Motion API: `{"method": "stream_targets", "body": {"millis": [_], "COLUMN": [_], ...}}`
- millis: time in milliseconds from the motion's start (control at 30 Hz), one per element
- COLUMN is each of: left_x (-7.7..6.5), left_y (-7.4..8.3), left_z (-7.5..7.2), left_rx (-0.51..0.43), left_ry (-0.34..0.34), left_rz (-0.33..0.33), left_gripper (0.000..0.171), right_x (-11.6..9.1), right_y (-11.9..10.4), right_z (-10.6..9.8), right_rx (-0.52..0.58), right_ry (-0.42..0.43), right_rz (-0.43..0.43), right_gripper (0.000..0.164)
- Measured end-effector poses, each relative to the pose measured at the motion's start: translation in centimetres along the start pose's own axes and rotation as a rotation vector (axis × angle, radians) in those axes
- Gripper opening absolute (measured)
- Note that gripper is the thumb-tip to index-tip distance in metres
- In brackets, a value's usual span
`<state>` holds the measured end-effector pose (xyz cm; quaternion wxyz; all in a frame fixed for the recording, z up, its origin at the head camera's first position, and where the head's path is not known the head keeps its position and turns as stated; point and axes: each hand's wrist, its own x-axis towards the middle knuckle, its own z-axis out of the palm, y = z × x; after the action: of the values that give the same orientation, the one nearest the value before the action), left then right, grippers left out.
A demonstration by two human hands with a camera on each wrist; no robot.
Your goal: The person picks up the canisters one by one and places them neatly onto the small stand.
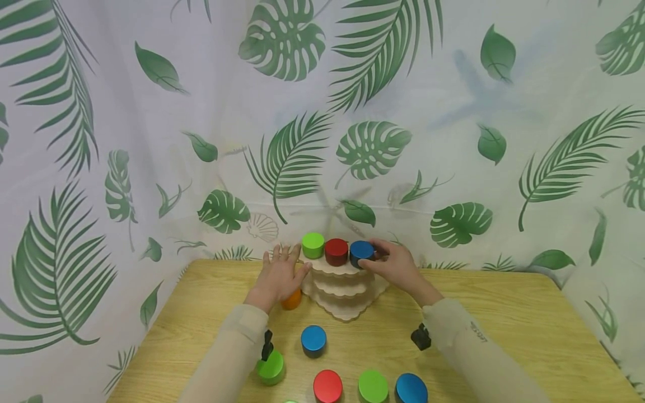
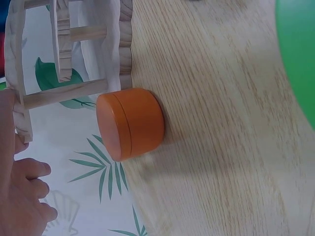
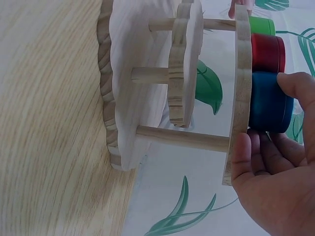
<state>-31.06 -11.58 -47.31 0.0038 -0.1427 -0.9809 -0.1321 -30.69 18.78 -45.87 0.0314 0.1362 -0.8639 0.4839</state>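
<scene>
A three-tiered wooden stand with scalloped edges point(image 1: 345, 308) stands at the back of the table. On its top tier sit a light green round tin point(image 1: 313, 246), a dark red tin point(image 1: 336, 253) and a blue tin point(image 3: 268, 104), side by side. My right hand point(image 1: 395, 266) pinches the blue tin at the right end, thumb on one side and fingers on the other. My left hand point(image 1: 276, 278) reaches to the tier's left end with its fingers spread, and the thumb touches the edge. Below that hand, an orange lidded tin point(image 2: 132, 124) stands beside the stand's base.
Nearer on the wooden table point(image 1: 478, 324) stand another blue tin point(image 1: 313, 341), a green tin point(image 1: 271, 367), a red tin point(image 1: 327, 386), a second green tin point(image 1: 373, 386) and a further blue tin point(image 1: 410, 388). A leaf-print curtain point(image 1: 312, 184) hangs right behind the stand.
</scene>
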Motion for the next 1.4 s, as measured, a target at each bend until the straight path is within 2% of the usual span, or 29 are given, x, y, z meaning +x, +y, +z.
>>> {"method": "stream_targets", "body": {"millis": [267, 500, 733, 867, 1133, 1400], "left_x": [0.1, 0.1, 0.0, 0.0, 0.1, 0.0], "left_y": [0.0, 0.1, 0.0, 0.0, -0.1, 0.1], "left_z": [0.2, 0.1, 0.3, 0.3, 0.5, 0.2], "left_rx": [0.004, 0.001, 0.016, 0.015, 0.012, 0.010], "left_ry": [-0.006, 0.000, 0.001, -0.001, 0.008, 0.006], "left_rz": [-0.006, -0.002, -0.001, 0.000, 0.004, 0.003], "left_gripper": [0.077, 0.077, 0.077, 0.077, 0.075, 0.076], "right_x": [0.0, 0.0, -0.4, -1.3, -4.1, -7.2], "right_y": [-0.1, -0.1, 0.0, 0.1, 1.1, 1.6], "right_z": [0.0, -0.1, -0.6, -1.4, -2.7, -3.4], "right_rx": [0.004, -0.009, -0.007, 0.005, -0.018, 0.047], "right_ry": [-0.005, -0.004, -0.007, -0.004, -0.047, -0.098], "right_rz": [-0.023, -0.006, 0.050, 0.049, -0.025, -0.047], "right_gripper": [0.051, 0.053, 0.072, 0.072, 0.052, 0.048]}}
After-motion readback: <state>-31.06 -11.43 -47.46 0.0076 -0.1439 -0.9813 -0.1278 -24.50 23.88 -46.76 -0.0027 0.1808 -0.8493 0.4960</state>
